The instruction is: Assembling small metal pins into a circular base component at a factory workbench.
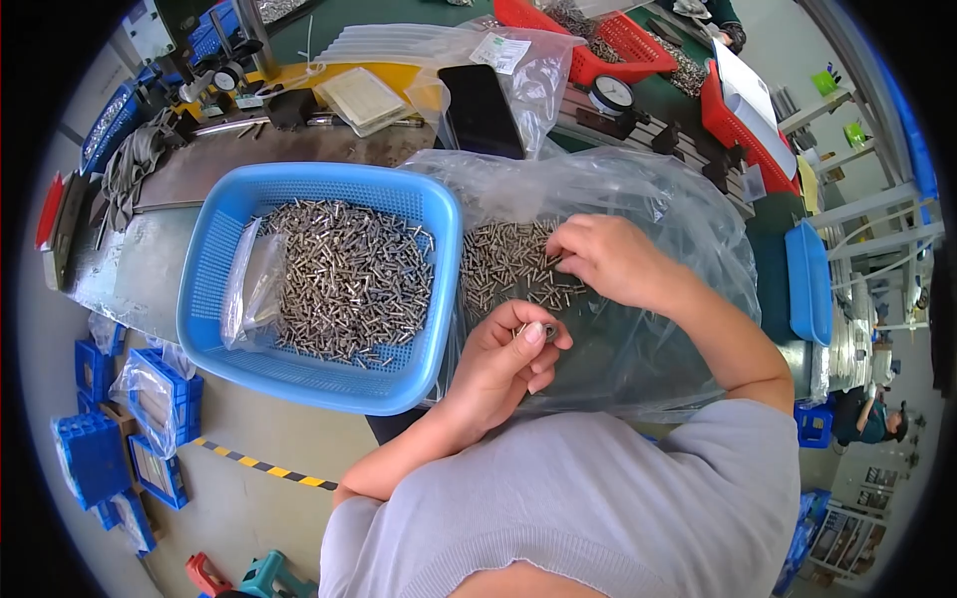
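Short silvery metal pins (503, 257) lie in a loose heap on a clear plastic sheet (688, 329) in front of me. At the heap's right edge my right hand (616, 261) is closed in a pinch, with a small dark metal pin at its fingertips. Close to my body, just below the heap, my left hand (498, 359) has its fingers curled around a small round metal part (549, 332). Only that part's rounded end shows between thumb and forefinger. To the left stands a blue plastic basket (319, 384) holding many similar pins and a clear plastic bag (261, 289).
Behind the heap lie a black phone (482, 112) and more clear plastic film. Dial gauges (611, 94) and red baskets (738, 125) stand at the back right. A narrow blue tray (808, 284) hangs at the right. Blue crates (95, 453) are on the floor at left.
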`<move>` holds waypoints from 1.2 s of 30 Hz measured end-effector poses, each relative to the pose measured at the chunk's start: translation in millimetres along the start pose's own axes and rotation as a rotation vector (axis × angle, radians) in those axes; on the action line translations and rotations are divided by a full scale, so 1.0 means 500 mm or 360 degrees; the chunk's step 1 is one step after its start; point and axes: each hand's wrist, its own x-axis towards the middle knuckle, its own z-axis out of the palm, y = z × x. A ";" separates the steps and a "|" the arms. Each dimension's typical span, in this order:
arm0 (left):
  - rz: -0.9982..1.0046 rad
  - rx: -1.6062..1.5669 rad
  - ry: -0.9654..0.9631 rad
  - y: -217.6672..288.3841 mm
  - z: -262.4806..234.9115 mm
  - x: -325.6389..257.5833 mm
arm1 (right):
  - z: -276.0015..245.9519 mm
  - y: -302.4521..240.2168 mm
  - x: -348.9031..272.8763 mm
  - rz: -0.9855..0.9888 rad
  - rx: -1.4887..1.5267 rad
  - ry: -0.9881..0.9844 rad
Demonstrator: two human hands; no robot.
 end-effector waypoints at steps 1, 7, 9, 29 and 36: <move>0.0009 0.0013 0.0007 -0.001 0.001 0.000 | -0.001 0.007 -0.001 0.0113 -0.0157 0.0112; 0.0013 0.0091 0.0026 -0.001 0.008 0.004 | 0.006 0.047 0.008 0.0293 -0.0379 0.0327; 0.0004 0.0130 0.0067 -0.002 0.009 0.004 | 0.015 0.043 0.018 0.0237 -0.0424 0.0277; 0.0167 0.0260 0.0125 -0.006 0.045 0.011 | 0.054 0.046 0.083 -0.0183 -0.0331 0.0510; 0.0258 0.0332 0.0130 -0.003 0.063 0.004 | 0.064 0.018 0.052 -0.0450 0.0062 0.0420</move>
